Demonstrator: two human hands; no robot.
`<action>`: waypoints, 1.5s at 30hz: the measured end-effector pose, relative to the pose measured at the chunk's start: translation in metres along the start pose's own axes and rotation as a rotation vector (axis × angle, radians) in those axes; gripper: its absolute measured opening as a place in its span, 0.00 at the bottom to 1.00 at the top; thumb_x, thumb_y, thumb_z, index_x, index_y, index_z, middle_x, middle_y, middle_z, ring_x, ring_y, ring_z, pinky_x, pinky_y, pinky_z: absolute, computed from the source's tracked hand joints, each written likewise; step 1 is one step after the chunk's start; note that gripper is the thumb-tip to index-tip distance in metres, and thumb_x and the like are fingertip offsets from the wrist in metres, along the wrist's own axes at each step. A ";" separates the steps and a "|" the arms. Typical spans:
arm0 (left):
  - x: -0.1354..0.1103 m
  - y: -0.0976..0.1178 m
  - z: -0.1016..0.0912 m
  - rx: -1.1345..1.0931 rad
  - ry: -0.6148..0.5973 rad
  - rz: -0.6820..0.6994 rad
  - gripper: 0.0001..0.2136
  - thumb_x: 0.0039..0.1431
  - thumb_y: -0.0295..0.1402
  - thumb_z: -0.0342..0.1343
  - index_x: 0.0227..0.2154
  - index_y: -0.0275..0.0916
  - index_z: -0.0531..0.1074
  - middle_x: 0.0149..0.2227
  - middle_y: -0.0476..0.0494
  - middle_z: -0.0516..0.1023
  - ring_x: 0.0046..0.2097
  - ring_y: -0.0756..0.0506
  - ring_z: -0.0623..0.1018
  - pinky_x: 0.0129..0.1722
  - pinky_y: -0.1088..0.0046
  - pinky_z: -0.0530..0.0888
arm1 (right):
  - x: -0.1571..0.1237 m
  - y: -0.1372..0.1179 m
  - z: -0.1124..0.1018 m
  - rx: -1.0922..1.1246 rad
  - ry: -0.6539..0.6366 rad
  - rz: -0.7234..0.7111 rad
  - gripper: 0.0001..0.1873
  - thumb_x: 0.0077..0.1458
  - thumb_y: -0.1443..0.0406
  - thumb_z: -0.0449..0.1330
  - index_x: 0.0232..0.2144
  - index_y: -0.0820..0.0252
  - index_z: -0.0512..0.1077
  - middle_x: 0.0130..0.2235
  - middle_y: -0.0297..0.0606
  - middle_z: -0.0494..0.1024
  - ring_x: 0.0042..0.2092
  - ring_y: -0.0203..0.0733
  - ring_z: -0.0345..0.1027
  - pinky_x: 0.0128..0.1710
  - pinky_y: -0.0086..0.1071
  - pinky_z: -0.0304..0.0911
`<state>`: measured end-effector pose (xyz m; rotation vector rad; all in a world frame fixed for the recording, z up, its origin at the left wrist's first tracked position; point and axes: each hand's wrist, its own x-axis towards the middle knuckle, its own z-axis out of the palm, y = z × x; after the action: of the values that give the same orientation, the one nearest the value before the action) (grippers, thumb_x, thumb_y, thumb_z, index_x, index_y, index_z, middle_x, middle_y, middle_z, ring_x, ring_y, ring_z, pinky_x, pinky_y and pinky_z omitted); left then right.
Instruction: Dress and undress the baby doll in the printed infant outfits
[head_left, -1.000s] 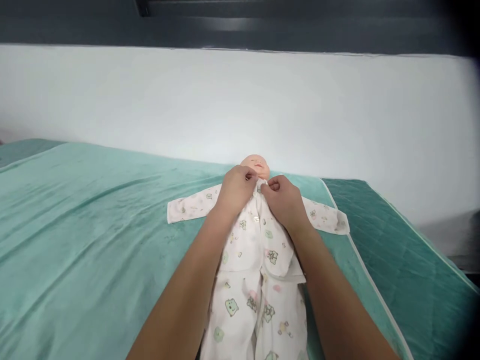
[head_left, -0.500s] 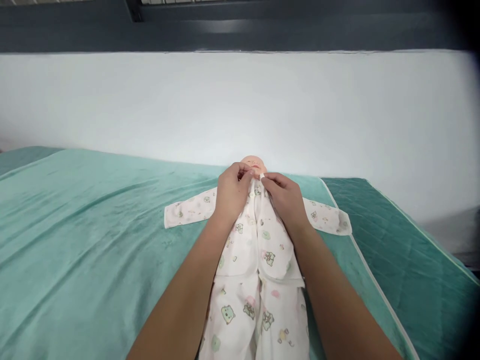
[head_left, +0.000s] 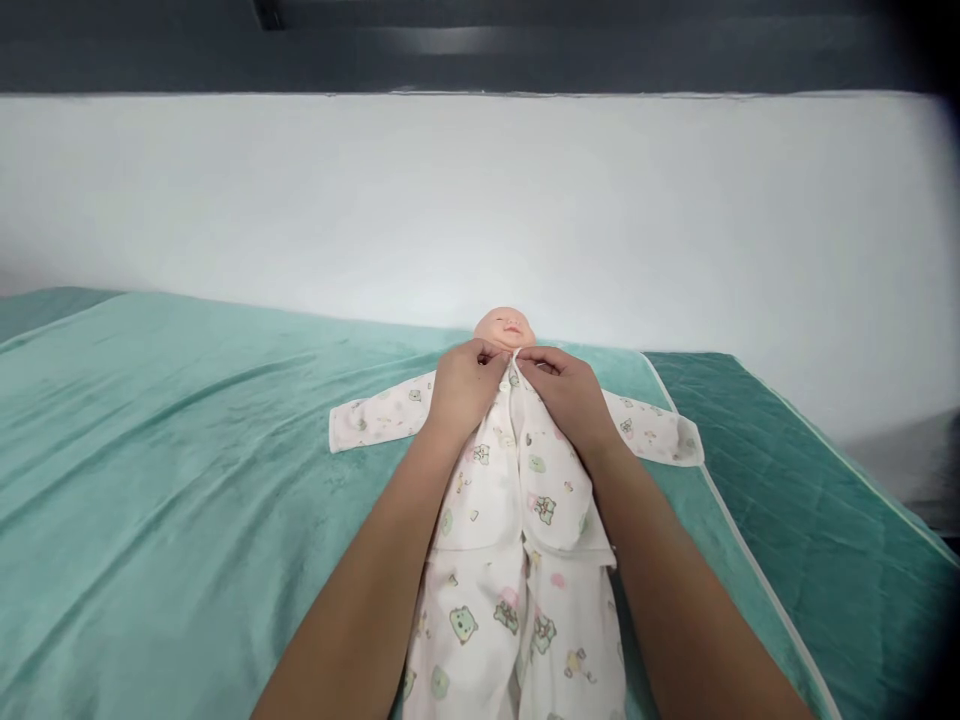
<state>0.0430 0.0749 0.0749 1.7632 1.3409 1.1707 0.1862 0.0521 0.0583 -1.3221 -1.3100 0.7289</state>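
Note:
A baby doll (head_left: 505, 326) lies on its back, dressed in a white printed baby jacket (head_left: 491, 480) and matching trousers (head_left: 480, 635). Both sleeves stretch out sideways. At the doll's neck, my left hand (head_left: 466, 385) pinches the jacket's left front edge near the collar. Close beside it, my right hand (head_left: 564, 388) pinches the other front edge at the collar. The two sets of fingertips nearly meet under the chin. Below them the jacket's front edges lie alongside each other, parting a little at the hem. Any button between the fingers is hidden.
A light green sheet (head_left: 187, 450) with soft folds covers the bed. On the right lies a darker green quilted cover (head_left: 810, 510) beyond a white-edged seam. Behind the doll rises a white wall (head_left: 375, 200), with a dark beam (head_left: 525, 50) above.
Both hands have drawn together and slightly down at the collar, bringing the front edges closer. More of the doll's head shows above them. The view has shifted slightly.

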 end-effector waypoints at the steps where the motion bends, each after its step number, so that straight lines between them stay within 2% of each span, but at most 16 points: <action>1: 0.000 0.000 0.000 -0.010 -0.006 0.001 0.08 0.57 0.36 0.55 0.30 0.39 0.76 0.34 0.46 0.82 0.36 0.46 0.78 0.37 0.70 0.70 | 0.000 0.000 0.000 -0.020 -0.006 -0.010 0.12 0.50 0.57 0.62 0.35 0.55 0.79 0.38 0.36 0.80 0.37 0.41 0.69 0.41 0.35 0.63; 6: 0.001 -0.002 0.000 0.030 -0.040 0.045 0.08 0.59 0.35 0.53 0.30 0.39 0.75 0.34 0.46 0.81 0.35 0.47 0.77 0.37 0.70 0.70 | 0.001 0.001 0.000 -0.070 -0.028 -0.043 0.11 0.49 0.57 0.63 0.34 0.56 0.78 0.37 0.36 0.77 0.34 0.39 0.66 0.39 0.35 0.62; 12: 0.001 -0.004 0.001 -0.018 -0.058 0.066 0.09 0.59 0.40 0.54 0.33 0.40 0.74 0.36 0.46 0.81 0.37 0.46 0.77 0.39 0.70 0.71 | 0.001 -0.002 0.002 -0.131 -0.057 -0.069 0.09 0.49 0.59 0.62 0.34 0.55 0.77 0.38 0.35 0.75 0.36 0.39 0.64 0.41 0.36 0.61; 17: 0.004 -0.012 0.003 -0.057 -0.044 0.021 0.06 0.56 0.35 0.57 0.35 0.41 0.73 0.34 0.46 0.80 0.36 0.47 0.77 0.37 0.70 0.71 | 0.002 -0.002 0.002 -0.153 -0.061 -0.040 0.12 0.47 0.60 0.61 0.36 0.55 0.77 0.42 0.36 0.75 0.38 0.40 0.65 0.41 0.36 0.61; 25: 0.003 -0.013 0.003 -0.078 0.009 -0.032 0.09 0.50 0.28 0.54 0.35 0.40 0.74 0.30 0.48 0.76 0.31 0.48 0.73 0.34 0.71 0.69 | 0.000 0.000 0.002 -0.192 -0.060 -0.055 0.11 0.49 0.61 0.60 0.35 0.55 0.76 0.39 0.35 0.75 0.37 0.40 0.65 0.42 0.36 0.60; 29: -0.001 -0.010 0.002 -0.059 0.025 -0.019 0.09 0.50 0.28 0.53 0.34 0.39 0.75 0.29 0.48 0.75 0.31 0.48 0.73 0.34 0.72 0.68 | -0.004 0.001 0.002 -0.200 -0.019 -0.103 0.08 0.51 0.61 0.59 0.32 0.55 0.76 0.37 0.35 0.75 0.37 0.40 0.66 0.42 0.36 0.60; 35: -0.004 -0.014 0.001 -0.089 -0.029 0.026 0.08 0.50 0.29 0.53 0.32 0.39 0.76 0.26 0.51 0.71 0.29 0.50 0.70 0.30 0.74 0.64 | -0.010 0.002 -0.001 -0.211 0.004 -0.238 0.06 0.53 0.64 0.58 0.27 0.56 0.74 0.34 0.33 0.72 0.36 0.38 0.65 0.42 0.34 0.60; 38: -0.005 -0.016 0.000 -0.111 -0.065 0.026 0.09 0.52 0.30 0.54 0.33 0.39 0.78 0.28 0.49 0.74 0.31 0.50 0.71 0.32 0.73 0.66 | -0.011 0.003 -0.003 -0.192 -0.032 -0.264 0.06 0.54 0.64 0.58 0.27 0.55 0.74 0.36 0.34 0.72 0.37 0.38 0.66 0.42 0.34 0.60; 42: -0.006 -0.015 -0.002 -0.125 -0.074 0.013 0.09 0.53 0.32 0.55 0.34 0.39 0.79 0.36 0.45 0.80 0.38 0.47 0.76 0.40 0.71 0.69 | -0.012 0.005 -0.005 -0.187 -0.052 -0.296 0.07 0.55 0.64 0.58 0.29 0.55 0.76 0.37 0.35 0.73 0.39 0.39 0.67 0.41 0.34 0.61; 45: -0.006 -0.014 -0.003 -0.131 -0.084 -0.006 0.09 0.53 0.32 0.56 0.34 0.39 0.79 0.38 0.45 0.81 0.40 0.46 0.77 0.41 0.71 0.69 | -0.012 0.006 -0.006 -0.193 -0.060 -0.321 0.07 0.56 0.64 0.59 0.29 0.55 0.77 0.36 0.34 0.73 0.39 0.39 0.68 0.40 0.34 0.61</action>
<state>0.0341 0.0730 0.0618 1.6948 1.1928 1.1423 0.1907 0.0399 0.0512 -1.2068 -1.6269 0.4297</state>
